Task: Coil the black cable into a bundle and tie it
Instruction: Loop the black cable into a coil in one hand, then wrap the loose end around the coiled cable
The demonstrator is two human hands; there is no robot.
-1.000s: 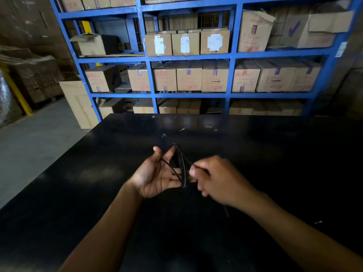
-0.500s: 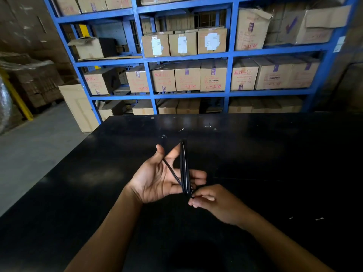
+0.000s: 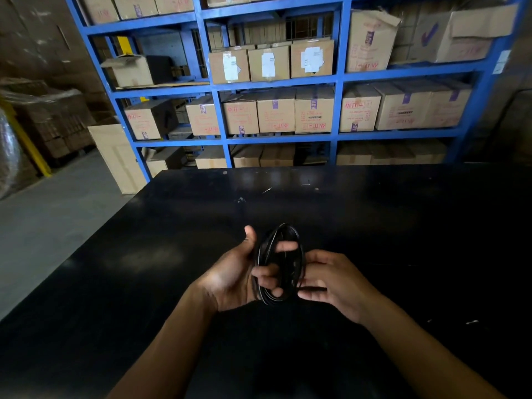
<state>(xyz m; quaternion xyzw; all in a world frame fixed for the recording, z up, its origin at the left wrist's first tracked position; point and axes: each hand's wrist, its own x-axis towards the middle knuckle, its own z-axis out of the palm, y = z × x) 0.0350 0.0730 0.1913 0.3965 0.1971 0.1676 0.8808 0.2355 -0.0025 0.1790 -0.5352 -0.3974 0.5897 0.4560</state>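
The black cable (image 3: 290, 234) forms an upright oval coil of several loops, held above the black table (image 3: 403, 226). My left hand (image 3: 233, 272) has its fingers through the coil, thumb raised on the left side, gripping the loops. My right hand (image 3: 331, 280) touches the coil's right edge with its fingertips pinched on the strands. The cable's loose end is not visible against the dark table.
A blue rack (image 3: 336, 79) full of cardboard boxes (image 3: 276, 110) stands just behind the table's far edge. Grey floor (image 3: 51, 226) and a yellow post (image 3: 31, 145) lie to the left. A small dark scrap (image 3: 240, 200) rests on the table beyond my hands.
The coil has turned from edge-on to a wider oval facing me. My right hand rose from below the coil to its right side. My left fingers curled through the loops.
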